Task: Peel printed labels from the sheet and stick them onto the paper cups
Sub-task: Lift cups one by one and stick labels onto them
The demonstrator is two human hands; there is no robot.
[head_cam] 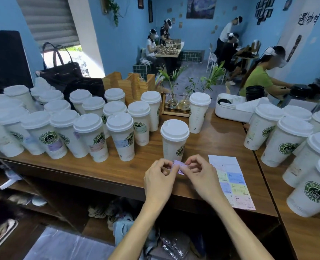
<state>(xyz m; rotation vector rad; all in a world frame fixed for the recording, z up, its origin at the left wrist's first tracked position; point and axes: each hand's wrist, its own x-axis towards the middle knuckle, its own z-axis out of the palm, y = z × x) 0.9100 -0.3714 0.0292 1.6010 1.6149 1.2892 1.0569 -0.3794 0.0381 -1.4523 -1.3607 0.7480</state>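
A small purple label (178,167) is stretched between my two hands just above the table's front edge. My left hand (160,180) pinches its left end and my right hand (199,174) pinches its right end. Directly behind them stands a single lidded white paper cup (174,140) with a green logo, and no label shows on its visible side. The label sheet (230,181) lies flat on the table to the right of my right hand, with coloured labels on its lower part.
Several lidded cups (91,136), some bearing labels, crowd the table's left. More lidded cups (285,141) stand at the right. Another cup (199,111), a wooden plant stand (176,107) and a white tray (232,113) sit at the back. Other people work in the room beyond.
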